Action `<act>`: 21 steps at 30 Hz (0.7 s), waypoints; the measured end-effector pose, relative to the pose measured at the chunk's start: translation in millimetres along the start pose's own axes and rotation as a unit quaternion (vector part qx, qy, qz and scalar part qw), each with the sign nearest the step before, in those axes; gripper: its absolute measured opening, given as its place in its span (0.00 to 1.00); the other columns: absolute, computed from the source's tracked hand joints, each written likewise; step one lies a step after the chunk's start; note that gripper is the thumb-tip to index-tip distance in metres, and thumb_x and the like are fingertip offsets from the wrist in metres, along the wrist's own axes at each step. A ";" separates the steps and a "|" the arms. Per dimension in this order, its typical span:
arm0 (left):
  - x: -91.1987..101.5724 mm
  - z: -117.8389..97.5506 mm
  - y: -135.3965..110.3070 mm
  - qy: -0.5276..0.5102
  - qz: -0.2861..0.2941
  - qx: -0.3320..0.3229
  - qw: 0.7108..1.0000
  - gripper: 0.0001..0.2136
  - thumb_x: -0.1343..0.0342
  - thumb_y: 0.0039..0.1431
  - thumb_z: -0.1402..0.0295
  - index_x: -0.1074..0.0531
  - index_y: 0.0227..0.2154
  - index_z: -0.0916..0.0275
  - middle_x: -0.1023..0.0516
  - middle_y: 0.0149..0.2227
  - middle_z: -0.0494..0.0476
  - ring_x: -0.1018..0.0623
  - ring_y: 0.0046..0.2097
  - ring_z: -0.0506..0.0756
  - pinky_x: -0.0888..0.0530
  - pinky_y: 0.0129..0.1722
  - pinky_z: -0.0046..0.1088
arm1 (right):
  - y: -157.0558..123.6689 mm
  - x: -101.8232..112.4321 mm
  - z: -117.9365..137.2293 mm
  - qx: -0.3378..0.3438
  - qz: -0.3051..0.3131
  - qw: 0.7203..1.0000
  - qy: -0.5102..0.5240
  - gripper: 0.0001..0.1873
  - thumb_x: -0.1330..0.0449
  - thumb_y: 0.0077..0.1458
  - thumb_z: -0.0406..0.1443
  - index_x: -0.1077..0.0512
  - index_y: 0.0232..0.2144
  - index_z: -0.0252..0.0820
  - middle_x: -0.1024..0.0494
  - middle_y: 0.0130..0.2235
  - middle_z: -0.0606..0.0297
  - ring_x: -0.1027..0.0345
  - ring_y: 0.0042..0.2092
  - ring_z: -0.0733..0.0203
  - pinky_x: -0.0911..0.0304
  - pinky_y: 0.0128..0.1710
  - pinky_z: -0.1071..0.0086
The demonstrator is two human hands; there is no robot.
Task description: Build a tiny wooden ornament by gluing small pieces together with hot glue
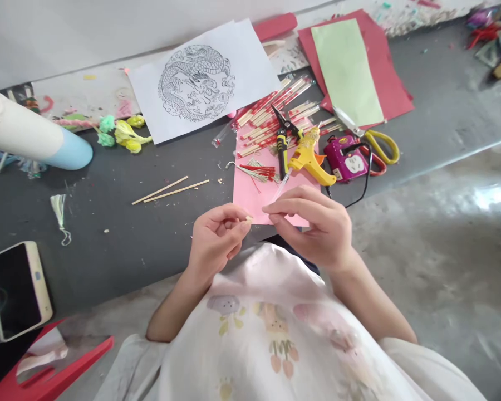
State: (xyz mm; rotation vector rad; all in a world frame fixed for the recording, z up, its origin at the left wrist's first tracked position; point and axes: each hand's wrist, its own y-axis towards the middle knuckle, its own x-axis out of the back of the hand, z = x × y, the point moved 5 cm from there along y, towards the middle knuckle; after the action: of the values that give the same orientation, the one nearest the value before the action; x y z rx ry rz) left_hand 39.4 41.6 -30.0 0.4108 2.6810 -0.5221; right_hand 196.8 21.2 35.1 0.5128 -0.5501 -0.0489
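My left hand (217, 236) is closed in a pinch on a small pale piece (249, 220), perhaps a bit of wood, at the front edge of the table. Just to its right, my right hand (313, 225) has its thumb and fingertips drawn close together; what they hold, if anything, is too small to make out. Beneath and behind both hands lies pink paper (250, 195). Two thin wooden sticks (175, 190) rest on the dark table left of my hands, with tiny pale scraps around them.
Behind my hands lie a yellow glue gun (311, 159), pliers (282, 150), scissors (369, 136), a purple box (346, 159), a red tassel (259, 170) and bundled sticks (271, 114). A dragon print (196, 83) leans at the back. Leftward are a bottle (62, 142), a pale tassel (58, 209) and a phone (19, 289).
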 end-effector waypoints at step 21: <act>-14.8 -4.3 -6.3 -0.075 0.061 0.046 0.994 0.06 0.35 0.52 0.63 0.23 0.28 0.60 0.39 0.16 0.44 0.45 0.14 0.40 0.47 0.10 0.13 | 2.2 -3.5 20.9 0.147 -0.024 0.988 -0.029 0.13 0.37 0.51 0.23 0.23 0.38 0.39 0.22 0.31 0.62 0.28 0.31 0.63 0.29 0.29 0.68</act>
State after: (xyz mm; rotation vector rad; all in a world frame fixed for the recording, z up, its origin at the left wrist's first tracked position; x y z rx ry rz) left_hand 49.0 34.7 -18.3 0.5364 2.4775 -0.6166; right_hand 182.9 14.3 49.6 0.8139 -0.6064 -0.0284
